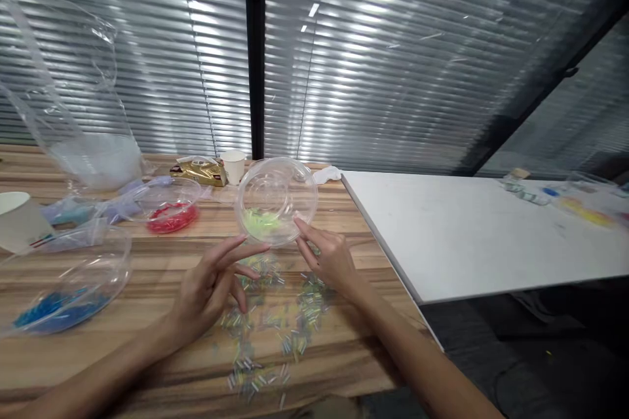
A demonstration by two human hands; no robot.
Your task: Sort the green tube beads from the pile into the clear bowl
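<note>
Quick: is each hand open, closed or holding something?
Left hand: open, at the near edge of the clear bowl.
Right hand: holding the clear bowl by its rim.

- Left hand [201, 294]: bare and slim, with long, narrow fingers [223, 251] tapering to rounded tips.
- Right hand [331, 256]: also bare, similarly slender, its knuckles softly outlined.
- Left wrist [170, 334] and right wrist [358, 293]: both narrow and uncovered.
- Left forearm [111, 366] and right forearm [410, 347]: smooth, bare as far as the view reaches, broadening gradually from the wrist.
- Fingernails: too blurred for detail.
</note>
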